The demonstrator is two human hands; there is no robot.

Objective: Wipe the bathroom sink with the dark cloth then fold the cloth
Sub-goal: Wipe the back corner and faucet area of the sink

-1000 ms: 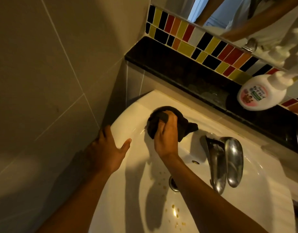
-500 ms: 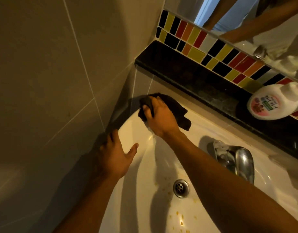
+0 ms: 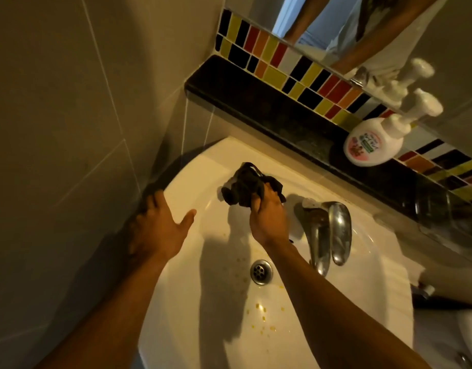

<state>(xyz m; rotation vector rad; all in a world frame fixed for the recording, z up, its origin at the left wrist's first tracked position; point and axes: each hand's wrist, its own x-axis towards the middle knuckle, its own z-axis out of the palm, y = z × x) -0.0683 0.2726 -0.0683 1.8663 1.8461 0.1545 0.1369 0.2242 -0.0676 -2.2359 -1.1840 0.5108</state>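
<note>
Where beige wall tiles meet a black ledge [image 3: 269, 107] under a multicoloured tile strip, the white sink [image 3: 296, 328] — yellow specks near its drain [image 3: 261, 271] — carries the bunched dark cloth [image 3: 245, 186] at its back rim, clenched in the right hand [image 3: 268, 217] beside the tap [image 3: 328, 230], while the left hand [image 3: 160, 225] rests spread-fingered on the left rim

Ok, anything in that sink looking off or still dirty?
Yes: yellowish specks dot the sink basin near the drain. The right hand holds the dark cloth bunched, away from them.
</note>
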